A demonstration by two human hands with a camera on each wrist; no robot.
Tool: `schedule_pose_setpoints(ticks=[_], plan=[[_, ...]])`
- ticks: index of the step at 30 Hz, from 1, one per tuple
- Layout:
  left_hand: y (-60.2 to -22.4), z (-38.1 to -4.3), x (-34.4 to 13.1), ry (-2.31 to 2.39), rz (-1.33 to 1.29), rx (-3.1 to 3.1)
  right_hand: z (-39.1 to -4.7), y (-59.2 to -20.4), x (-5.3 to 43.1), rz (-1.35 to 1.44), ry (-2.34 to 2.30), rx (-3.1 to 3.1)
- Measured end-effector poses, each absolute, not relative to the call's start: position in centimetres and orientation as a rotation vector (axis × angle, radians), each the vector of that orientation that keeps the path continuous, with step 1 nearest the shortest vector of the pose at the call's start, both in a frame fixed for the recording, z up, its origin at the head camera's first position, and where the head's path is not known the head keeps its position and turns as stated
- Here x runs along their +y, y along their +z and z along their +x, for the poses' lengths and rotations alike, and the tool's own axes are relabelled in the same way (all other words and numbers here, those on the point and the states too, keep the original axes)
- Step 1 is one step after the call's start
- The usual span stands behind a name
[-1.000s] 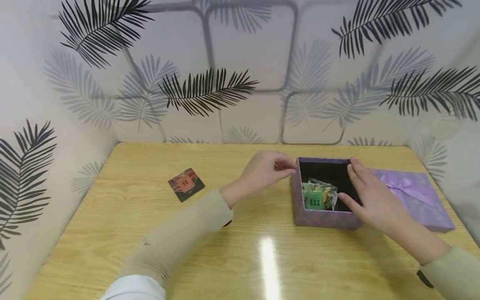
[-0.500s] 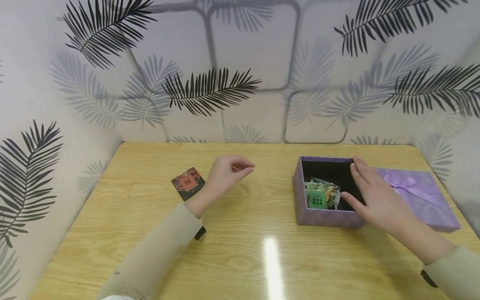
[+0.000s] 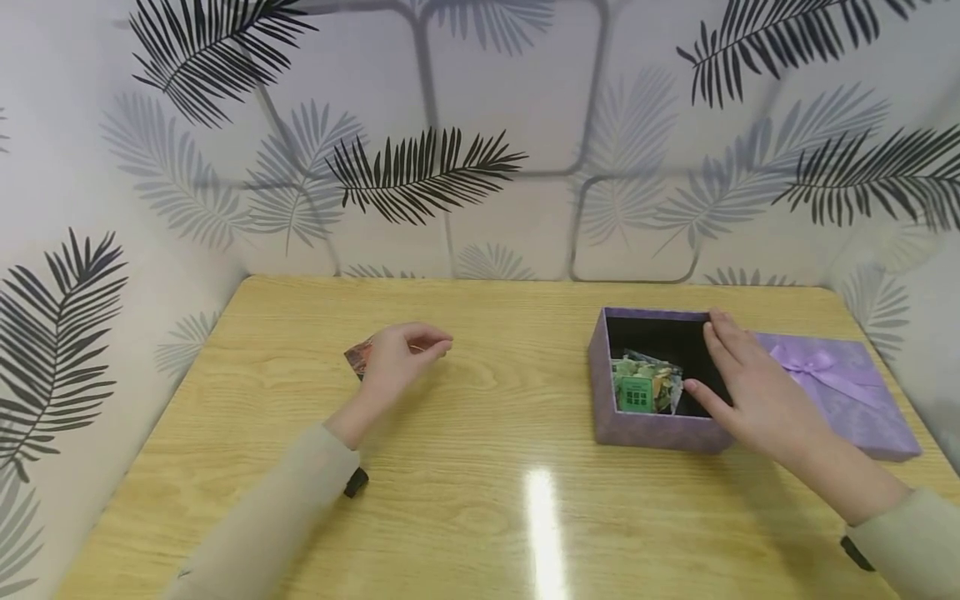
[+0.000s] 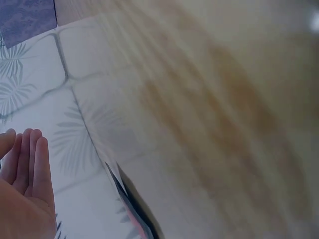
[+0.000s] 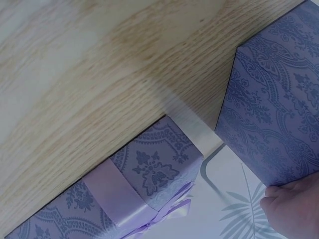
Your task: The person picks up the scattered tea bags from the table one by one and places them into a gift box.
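Observation:
My left hand (image 3: 395,360) hovers over the left part of the table, holding nothing, its thumb near the fingertips. A flat square packet (image 3: 357,357), dark with red print, lies beneath it and is partly hidden. The left wrist view catches this packet (image 4: 133,206) from its edge, apart from the fingers. An uncovered purple box (image 3: 660,431) with a black inside stands at the right. Printed packets (image 3: 637,395), the front one with a green label, lie inside at its left. My right hand (image 3: 768,400) rests on the box's right rim with fingers extended.
The box's purple lid (image 3: 862,392), with a ribbon bow (image 3: 806,364), lies right of the box, partly behind the right hand. A leaf-patterned wall covering (image 3: 510,225) rises behind the wooden table (image 3: 465,500).
My left hand has moved left from beside the box to over the dark red packet, now partly covering it. My right hand has stayed on the box rim.

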State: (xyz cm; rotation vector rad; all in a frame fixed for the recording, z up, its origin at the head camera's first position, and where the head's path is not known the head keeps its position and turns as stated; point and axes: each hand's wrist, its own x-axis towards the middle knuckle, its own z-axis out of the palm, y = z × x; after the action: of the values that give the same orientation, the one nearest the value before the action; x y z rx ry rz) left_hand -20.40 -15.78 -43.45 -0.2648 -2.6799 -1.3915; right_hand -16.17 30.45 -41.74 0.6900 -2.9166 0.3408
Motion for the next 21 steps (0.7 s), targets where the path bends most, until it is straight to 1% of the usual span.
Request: schedule_pose_setpoints(ticks=[6, 14, 21], plan=[[-43.8, -20.2, -17.5, -1.458, -0.172, -2.655, -16.2, -41.9, 30.6, 0.692, 0.339, -2.912], [-44.5, -20.5, -20.2, -1.404, -0.162, -2.66, -16.1, -41.9, 30.6, 0.685, 0.338, -2.922], [-44.9, -21.3, -22.5, -1.375, -0.105, -2.67, -16.2, -41.9, 30.6, 0.681, 0.321, -2.92]])
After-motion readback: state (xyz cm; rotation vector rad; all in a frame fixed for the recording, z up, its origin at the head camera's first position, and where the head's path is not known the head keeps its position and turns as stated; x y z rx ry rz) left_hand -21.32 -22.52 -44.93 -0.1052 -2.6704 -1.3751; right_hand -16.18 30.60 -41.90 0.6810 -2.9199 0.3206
